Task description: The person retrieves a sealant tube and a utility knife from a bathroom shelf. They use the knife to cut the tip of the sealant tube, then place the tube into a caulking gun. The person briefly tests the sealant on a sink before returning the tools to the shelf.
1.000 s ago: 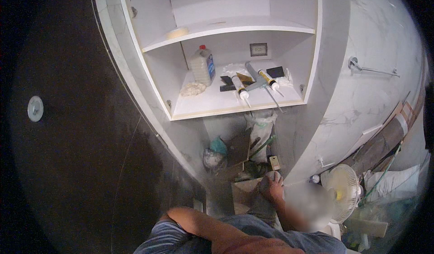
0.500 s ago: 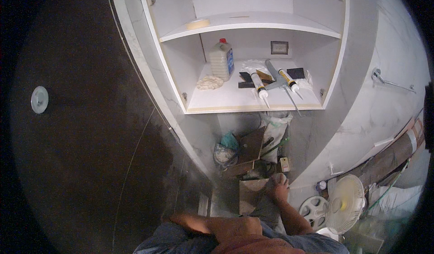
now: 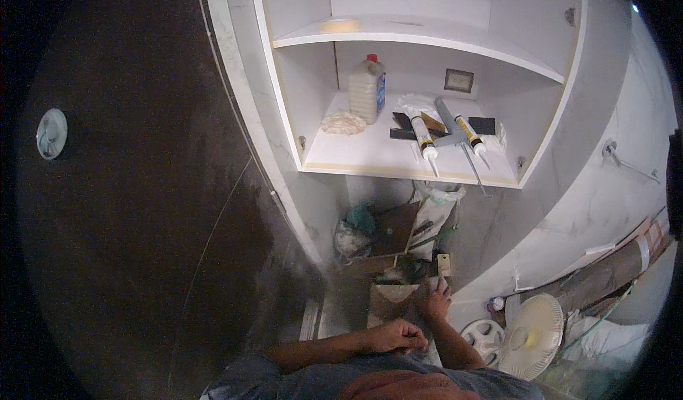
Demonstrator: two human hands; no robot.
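Observation:
My left hand (image 3: 397,336) is in front of my body, its fingers curled in. Whether anything small lies inside it I cannot make out. Lower down and to the right, my right hand (image 3: 434,302) reaches forward with bent fingers beside a flat brown piece (image 3: 391,297). What those fingers press or hold is dim and partly hidden. Just beyond them lies a small pale device (image 3: 444,265).
Ahead, a white cabinet (image 3: 413,179) holds a plastic jug (image 3: 366,90), a rag (image 3: 343,123), sealant tubes (image 3: 425,135) and a caulking gun (image 3: 448,115). Below are a sack (image 3: 437,204) and a dark board (image 3: 395,229). A fan (image 3: 532,337) stands right.
My left hand has moved right and forward, now showing its curled fingers. My right hand stays near the brown piece. The head view has shifted, so the cabinet sits farther right.

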